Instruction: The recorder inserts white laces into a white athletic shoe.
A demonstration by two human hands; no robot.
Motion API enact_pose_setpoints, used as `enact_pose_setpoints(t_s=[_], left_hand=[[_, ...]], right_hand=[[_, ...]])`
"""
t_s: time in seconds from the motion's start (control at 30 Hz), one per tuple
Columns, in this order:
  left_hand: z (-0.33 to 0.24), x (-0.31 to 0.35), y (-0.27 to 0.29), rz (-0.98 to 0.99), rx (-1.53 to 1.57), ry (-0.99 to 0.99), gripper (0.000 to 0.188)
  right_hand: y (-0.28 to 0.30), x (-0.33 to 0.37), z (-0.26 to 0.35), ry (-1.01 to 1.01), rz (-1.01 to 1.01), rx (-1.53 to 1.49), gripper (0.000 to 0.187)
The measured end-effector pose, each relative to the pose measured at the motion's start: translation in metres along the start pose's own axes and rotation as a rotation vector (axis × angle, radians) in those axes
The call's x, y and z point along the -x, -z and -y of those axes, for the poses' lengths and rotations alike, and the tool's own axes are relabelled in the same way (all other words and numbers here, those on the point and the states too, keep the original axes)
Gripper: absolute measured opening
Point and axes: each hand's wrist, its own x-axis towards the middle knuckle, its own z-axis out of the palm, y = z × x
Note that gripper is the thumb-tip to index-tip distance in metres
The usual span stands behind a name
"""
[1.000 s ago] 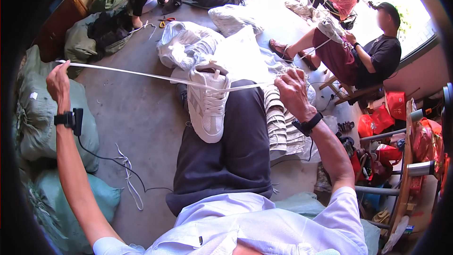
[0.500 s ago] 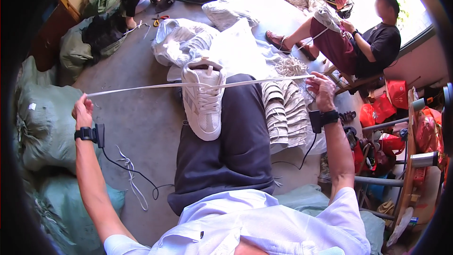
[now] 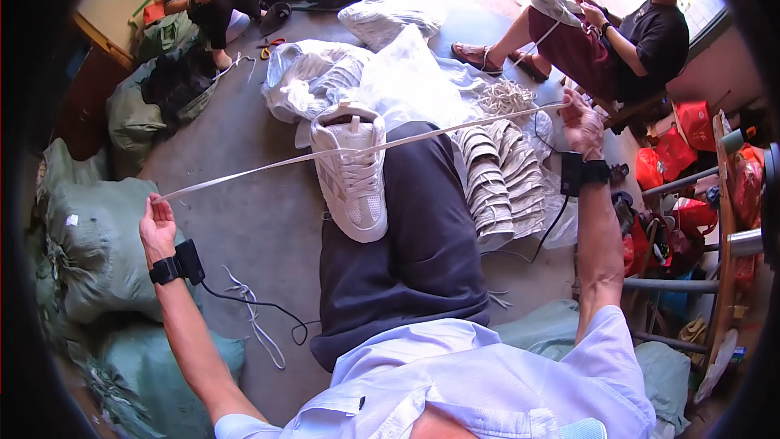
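Note:
A white sneaker (image 3: pixel 354 183) rests on my dark-trousered thigh, toe toward me. Its shoelace (image 3: pixel 252 169) passes through the upper part of the shoe and stretches out to both sides in one long, nearly straight line. At the left, my left hand (image 3: pixel 158 228) is closed in a pinch on one end of the lace. My right hand (image 3: pixel 582 126), raised higher and farther off at the right, pinches the other end. Both arms are spread wide, and each wrist wears a black strap with a small box and cable.
Beyond my knees lie clear plastic bags (image 3: pixel 313 73) of pale shoe parts, a row of stacked shoe uppers (image 3: pixel 491 183) and a bundle of laces (image 3: pixel 505 99). Green sacks (image 3: pixel 106 244) stand left; a rack with red bags (image 3: pixel 676 154) right. Other people sit farther off.
My right hand has moved up and to the right, and my left hand has dropped lower. The lace now slopes more steeply. The whole view has shifted a little.

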Motion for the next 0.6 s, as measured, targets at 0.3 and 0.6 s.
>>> enact_pose_setpoints(t_s=[0.3,0.6], left_hand=[[-0.019,0.047,-0.007,0.323,0.277,0.217,0.019],[0.002,0.072,-0.023,0.270,-0.071,0.189,0.023]], right_hand=[[-0.146,0.122,-0.087,0.204,0.449,0.764,0.012],[-0.190,0.180,-0.130,0.505,0.813,1.055,0.009]])
